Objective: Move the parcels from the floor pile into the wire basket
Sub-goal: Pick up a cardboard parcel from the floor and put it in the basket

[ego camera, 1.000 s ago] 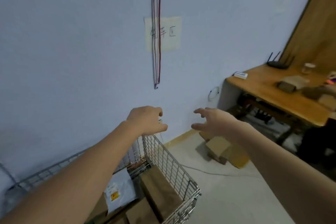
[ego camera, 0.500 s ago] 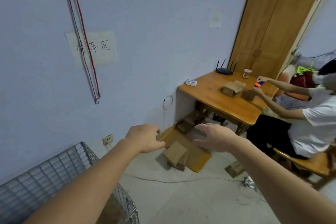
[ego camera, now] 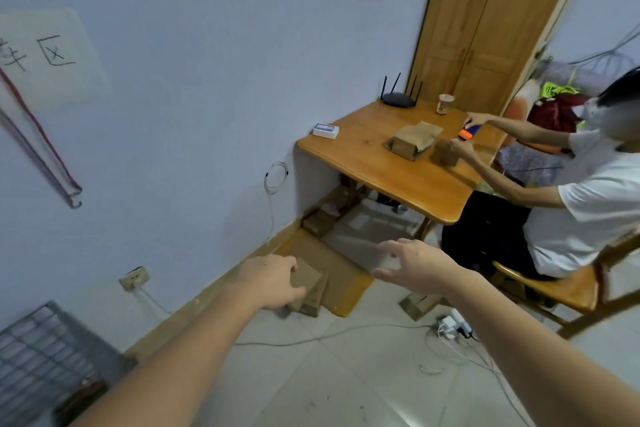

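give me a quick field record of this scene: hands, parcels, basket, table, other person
left hand: empty, fingers loosely curled, in front of the small box; contact cannot be told
right hand: open, fingers spread, empty, above the pile
parcels: cardboard boxes on the floor by the wall, under the table's near edge
basket: wire, far lower left, partly in view
table: wooden, with router, open box, white box
other person: seated on a chair, hands over the table

Both hands out over the floor pile by the wall: left hand (ego camera: 270,279) fingers loosely curled above a small cardboard parcel (ego camera: 308,279), right hand (ego camera: 412,265) spread, empty. Wire basket (ego camera: 38,354) corner bottom left. Seated person at wooden bench (ego camera: 377,163), router (ego camera: 398,99) on it.
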Available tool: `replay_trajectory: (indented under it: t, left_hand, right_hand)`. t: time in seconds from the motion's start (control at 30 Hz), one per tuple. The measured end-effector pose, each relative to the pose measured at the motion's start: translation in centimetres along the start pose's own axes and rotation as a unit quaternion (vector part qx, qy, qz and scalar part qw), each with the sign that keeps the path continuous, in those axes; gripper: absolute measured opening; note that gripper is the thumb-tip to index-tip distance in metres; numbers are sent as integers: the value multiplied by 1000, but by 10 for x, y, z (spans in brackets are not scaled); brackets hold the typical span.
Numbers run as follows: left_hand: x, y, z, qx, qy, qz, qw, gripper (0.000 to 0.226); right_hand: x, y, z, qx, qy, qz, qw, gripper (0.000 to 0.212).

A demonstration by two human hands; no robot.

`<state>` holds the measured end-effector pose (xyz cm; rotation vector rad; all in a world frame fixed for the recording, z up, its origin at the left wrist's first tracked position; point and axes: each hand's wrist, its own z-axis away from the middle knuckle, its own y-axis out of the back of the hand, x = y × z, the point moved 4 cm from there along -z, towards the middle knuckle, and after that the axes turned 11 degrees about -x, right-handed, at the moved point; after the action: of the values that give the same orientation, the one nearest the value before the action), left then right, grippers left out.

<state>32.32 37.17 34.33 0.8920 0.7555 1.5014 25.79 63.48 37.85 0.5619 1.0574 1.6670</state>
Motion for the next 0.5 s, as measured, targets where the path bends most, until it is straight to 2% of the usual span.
replay_trajectory:
  t: [0.2, 0.4, 0.5]
  left_hand:
    - [8, 20, -87, -21, 42, 26, 999, 60]
    - [11, 22, -146, -44, 136, 133, 981, 46]
    - [7, 15, -162, -49, 175, 186, 966, 60]
  right_hand:
    - [53, 34, -100, -35, 30, 30, 998, 75]
    - [69, 62, -218, -80, 116, 75, 987, 72]
    - [63, 65, -271, -119, 153, 105, 975, 74]
